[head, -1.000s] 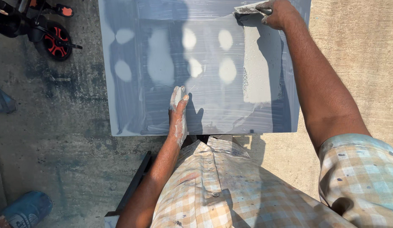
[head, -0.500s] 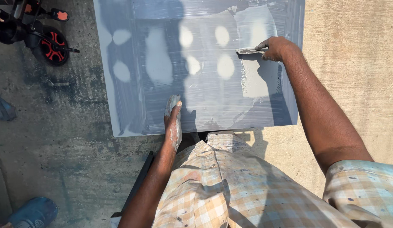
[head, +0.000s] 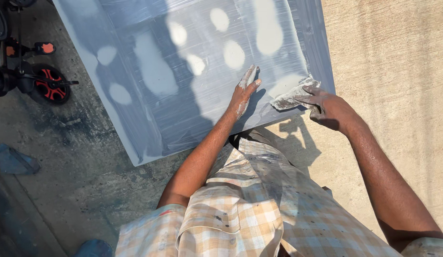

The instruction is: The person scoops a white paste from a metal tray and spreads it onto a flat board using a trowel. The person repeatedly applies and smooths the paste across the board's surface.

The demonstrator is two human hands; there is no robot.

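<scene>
Putty scraper (head: 293, 95) under right hand (head: 328, 107) fingers (head: 304, 98)

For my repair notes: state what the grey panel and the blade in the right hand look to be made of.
Grey panel: probably primed sheet metal, matte grey with paler filler patches and fine scrape lines. Blade, in the right hand: flat, thin, likely metal or plastic; the putty coating hides which.

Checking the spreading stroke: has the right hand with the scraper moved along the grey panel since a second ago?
Yes. The right hand with the scraper has travelled from the grey panel's far right corner to its near right edge.
</scene>
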